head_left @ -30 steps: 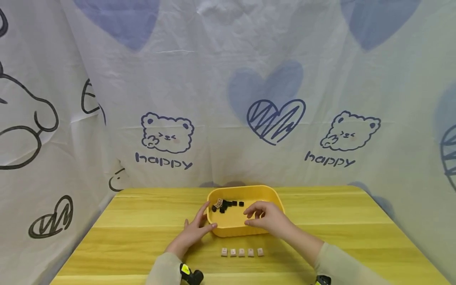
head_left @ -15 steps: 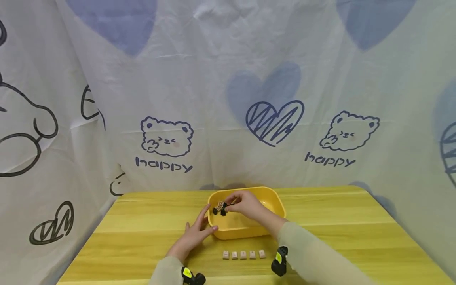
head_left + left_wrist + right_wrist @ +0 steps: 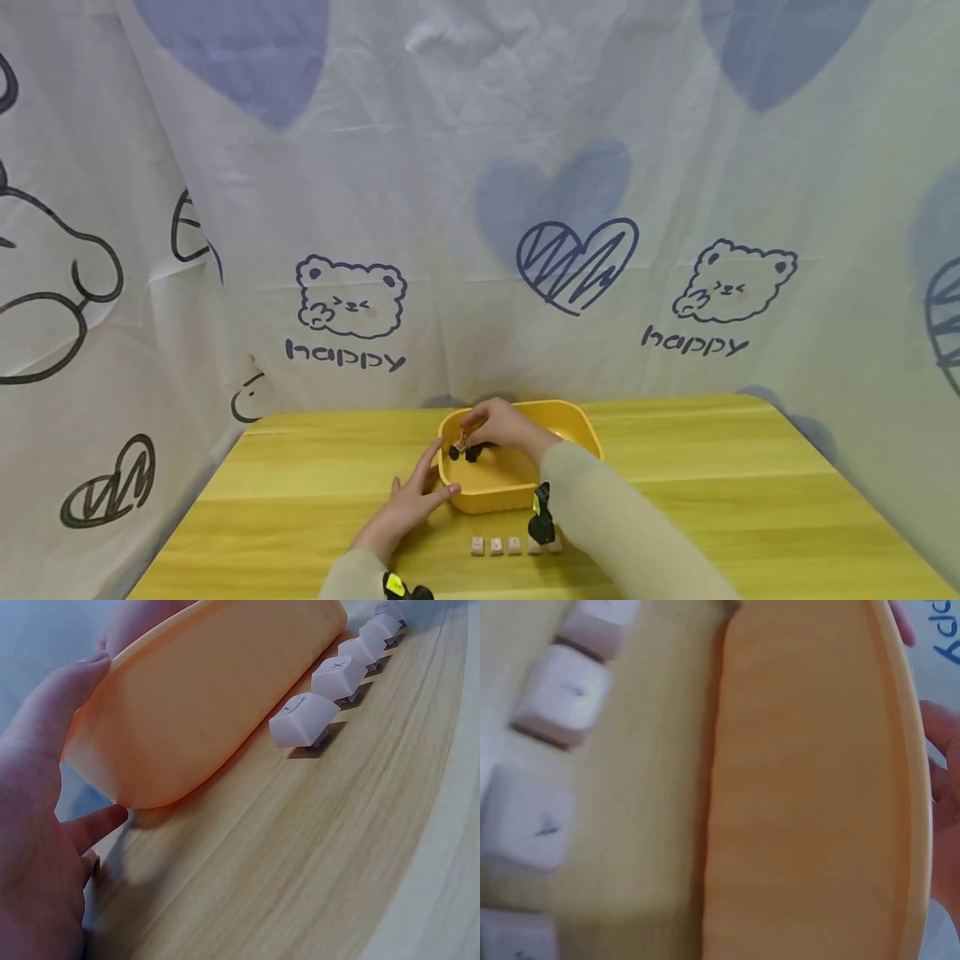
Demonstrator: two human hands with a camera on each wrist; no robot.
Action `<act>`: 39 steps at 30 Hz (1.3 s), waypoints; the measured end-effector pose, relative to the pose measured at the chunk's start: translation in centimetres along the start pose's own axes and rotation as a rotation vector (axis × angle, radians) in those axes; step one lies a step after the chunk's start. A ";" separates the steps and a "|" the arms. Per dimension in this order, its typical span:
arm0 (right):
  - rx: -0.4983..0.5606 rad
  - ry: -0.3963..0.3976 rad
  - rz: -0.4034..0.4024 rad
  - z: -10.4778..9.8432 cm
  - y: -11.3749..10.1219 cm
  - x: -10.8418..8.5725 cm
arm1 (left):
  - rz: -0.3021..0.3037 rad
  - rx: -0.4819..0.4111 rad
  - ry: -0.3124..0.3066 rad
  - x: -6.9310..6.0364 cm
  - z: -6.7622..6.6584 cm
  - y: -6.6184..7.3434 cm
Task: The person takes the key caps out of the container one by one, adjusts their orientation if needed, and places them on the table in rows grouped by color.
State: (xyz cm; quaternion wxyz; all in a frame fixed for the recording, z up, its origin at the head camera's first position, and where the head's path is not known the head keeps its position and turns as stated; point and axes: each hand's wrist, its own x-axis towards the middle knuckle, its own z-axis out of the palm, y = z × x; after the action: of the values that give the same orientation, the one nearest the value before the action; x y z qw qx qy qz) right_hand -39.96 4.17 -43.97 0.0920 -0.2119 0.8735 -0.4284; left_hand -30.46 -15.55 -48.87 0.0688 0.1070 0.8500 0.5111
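Note:
A yellow plastic box (image 3: pixel 495 500) stands on the table, with black keycaps (image 3: pixel 472 454) and a light keycap (image 3: pixel 461 442) gathered at its left end. My left hand (image 3: pixel 405 508) rests spread against the box's near left corner, thumb (image 3: pixel 82 679) on the rim and another finger touching low on the wall. My right hand (image 3: pixel 498 423) reaches inside, its bent fingers down among the keycaps; whether they pinch one is hidden. In front of the box several white keycaps (image 3: pixel 304 720) sit in a row, letters up.
The wooden table (image 3: pixel 750 483) extends left and right of the box. A white cloth (image 3: pixel 465 333) with hearts and bears hangs behind it. A wrist camera (image 3: pixel 542 525) on the right sleeve overlaps the right end of the keycap row.
My right hand has moved left across the inside of the box, from its right part to the keycaps at the left end. The left hand has stayed at the corner.

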 end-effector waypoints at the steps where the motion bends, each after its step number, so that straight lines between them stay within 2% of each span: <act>1: -0.008 -0.014 0.001 0.1 0.1 0.2 | -0.001 0.002 -0.004 -0.1 0.0 0.0; 7: -0.076 -0.067 -0.025 0.1 0.2 0.7 | 0.003 -0.008 -0.010 -0.3 0.1 0.1; 14: -0.083 -0.138 -0.019 0.0 0.4 1.0 | -0.015 0.002 0.002 0.0 0.0 -0.1; 19: -0.138 -0.159 -0.007 0.4 1.2 1.2 | -0.009 0.006 0.001 0.0 0.0 -0.2; 25: -0.183 -0.162 -0.036 0.3 1.7 1.4 | -0.004 0.007 0.008 -0.1 0.2 -0.1; 35: -0.284 -0.235 -0.034 -1.1 1.3 0.3 | -0.011 0.010 0.026 -0.1 0.2 0.1; 39: -0.251 -0.235 -0.033 -2.0 1.6 -0.2 | -0.027 0.012 0.024 0.1 0.3 -0.2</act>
State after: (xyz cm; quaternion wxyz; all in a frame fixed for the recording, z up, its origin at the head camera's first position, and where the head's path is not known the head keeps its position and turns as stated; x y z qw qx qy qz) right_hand -40.95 6.50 -44.02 0.1593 -0.2845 0.8998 -0.2898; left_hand -30.49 -15.34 -49.18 0.0649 0.0900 0.8551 0.5065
